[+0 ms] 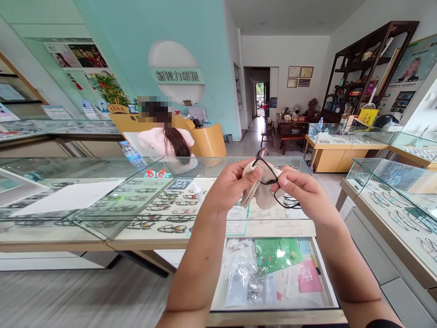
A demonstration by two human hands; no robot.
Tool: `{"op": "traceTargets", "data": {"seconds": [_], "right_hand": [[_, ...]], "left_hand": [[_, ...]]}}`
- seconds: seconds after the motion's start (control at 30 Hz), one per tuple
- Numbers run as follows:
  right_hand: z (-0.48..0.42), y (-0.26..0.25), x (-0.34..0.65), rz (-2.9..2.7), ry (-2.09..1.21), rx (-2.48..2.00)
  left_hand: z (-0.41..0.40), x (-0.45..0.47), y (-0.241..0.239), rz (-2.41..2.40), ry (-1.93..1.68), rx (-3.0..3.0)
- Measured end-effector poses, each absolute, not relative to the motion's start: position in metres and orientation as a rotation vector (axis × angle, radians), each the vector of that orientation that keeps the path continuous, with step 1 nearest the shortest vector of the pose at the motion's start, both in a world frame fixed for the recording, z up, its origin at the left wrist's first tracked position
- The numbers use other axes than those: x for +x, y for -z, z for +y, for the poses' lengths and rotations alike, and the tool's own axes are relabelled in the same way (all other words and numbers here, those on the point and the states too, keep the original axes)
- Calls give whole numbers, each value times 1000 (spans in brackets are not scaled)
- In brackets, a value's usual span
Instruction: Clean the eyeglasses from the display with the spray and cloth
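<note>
Black-framed eyeglasses (273,179) are held up in front of me, above the glass display counter. My left hand (239,179) is closed, pinching a beige cleaning cloth (261,195) around one lens, with the thumb pressed on the near side. My right hand (302,189) is closed on the frame near the nose bridge, thumb and fingers together; part of the cloth reaches behind its fingertips. The second lens hangs lower, below my right hand. How the fingers lie behind the cloth is hidden.
Below my hands is an open drawer (332,291) with plastic bags and coloured papers. The glass counter (153,219) holds rows of glasses; a small white bottle (197,191) and white paper (70,197) lie on it. A person (167,136) sits beyond. Another display case (392,200) stands right.
</note>
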State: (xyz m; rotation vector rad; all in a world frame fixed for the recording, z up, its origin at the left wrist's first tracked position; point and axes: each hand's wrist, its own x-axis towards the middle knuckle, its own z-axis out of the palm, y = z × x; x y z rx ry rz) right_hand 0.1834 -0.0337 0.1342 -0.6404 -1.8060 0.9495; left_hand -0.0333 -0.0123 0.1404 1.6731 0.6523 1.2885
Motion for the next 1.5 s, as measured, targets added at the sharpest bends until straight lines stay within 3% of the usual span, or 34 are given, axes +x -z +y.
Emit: {"op": "traceTargets", "data": {"seconds": [0.5,1.0,1.33,1.5], "right_hand": [[-34,-126,165,-1855,-907,-618],[-42,-134,191,-1599,-890,-675],[-59,-148,192,-1720,-940,-664],[-63,-150,197,-1784,-830,-732]], "left_hand": [[-5,2,-128,697,-1741,1460],[-4,-40,-137,839,-1927,1573],[-34,-36,-144,761,-1982,2480],[-35,-33,-143,824,-1968,2637]]}}
